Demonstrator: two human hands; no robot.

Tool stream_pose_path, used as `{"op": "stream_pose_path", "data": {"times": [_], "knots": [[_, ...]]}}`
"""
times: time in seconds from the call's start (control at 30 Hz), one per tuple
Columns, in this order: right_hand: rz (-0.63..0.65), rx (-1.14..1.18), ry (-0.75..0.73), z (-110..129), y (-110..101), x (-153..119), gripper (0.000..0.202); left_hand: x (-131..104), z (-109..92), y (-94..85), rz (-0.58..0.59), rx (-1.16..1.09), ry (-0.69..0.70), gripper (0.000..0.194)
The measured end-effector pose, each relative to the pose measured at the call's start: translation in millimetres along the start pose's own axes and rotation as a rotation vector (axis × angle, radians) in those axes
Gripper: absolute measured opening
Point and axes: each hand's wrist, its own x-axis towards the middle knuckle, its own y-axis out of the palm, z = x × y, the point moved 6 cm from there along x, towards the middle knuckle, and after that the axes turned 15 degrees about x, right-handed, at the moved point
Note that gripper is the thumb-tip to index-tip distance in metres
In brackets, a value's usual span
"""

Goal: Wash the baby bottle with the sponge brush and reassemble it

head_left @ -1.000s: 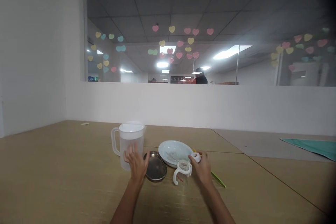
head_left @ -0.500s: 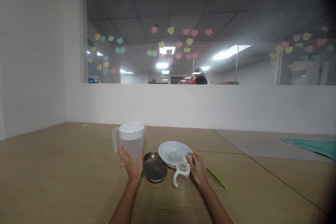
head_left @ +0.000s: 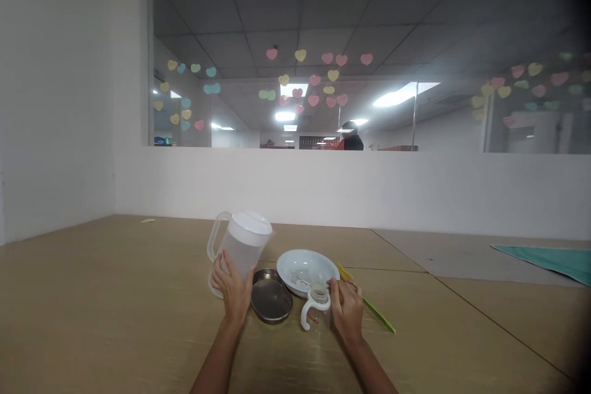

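My left hand (head_left: 233, 289) is closed round the side of a translucent plastic pitcher (head_left: 244, 252) with a white lid. The pitcher leans to the right, its handle on the left, and clear liquid seems to be inside. My right hand (head_left: 347, 311) is closed in a pinch beside a small clear jar (head_left: 319, 295); what the fingers hold, if anything, I cannot make out. A white curved handle (head_left: 305, 314) is fitted at the jar's neck. Behind it, a white bowl (head_left: 289, 258) holds translucent pieces. Between pitcher and jar lies a shallow metal dish (head_left: 271, 301).
A thin yellow-and-green stick (head_left: 381, 317) lies right of my right hand. A teal cloth (head_left: 549, 261) is at the far right. A small pale piece (head_left: 148, 220) lies at the back left. A white wall (head_left: 300, 188) with a window bounds the table.
The pitcher has gone from upright to tilted rightward in my left hand. My right hand's fingers have curled into a pinch; the white piece near its fingertips no longer shows clearly.
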Motion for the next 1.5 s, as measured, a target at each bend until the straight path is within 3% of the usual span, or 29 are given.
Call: {"op": "stream_pose_path", "data": {"times": [0.17,0.5,0.6,0.8,0.9,1.2,1.5], "knots": [[-0.033,-0.092,-0.007,4,-1,-3,0.046,-2,-16,-2.4,-0.046,-0.072,0.241,0.076],[-0.077,-0.156,-0.073,6,-4,-5,0.049,-8,-30,1.1,0.003,-0.137,0.488,0.063],[-0.102,-0.166,-0.129,10,-6,-5,0.049,-6,-28,-5.3,-0.02,-0.217,0.396,0.067],[-0.089,-0.191,-0.158,10,-5,-6,0.049,5,-6,-14.3,-0.058,-0.393,-0.034,0.086],[-0.079,-0.188,-0.141,8,-4,-7,0.049,7,8,-12.2,-0.095,-0.365,-0.158,0.091],[-0.097,-0.185,-0.123,2,-5,-8,0.049,-9,27,13.8,-0.065,-0.171,-0.283,0.091],[-0.095,-0.186,-0.131,2,-4,-9,0.048,-12,26,18.9,-0.038,-0.164,-0.288,0.09]]}}
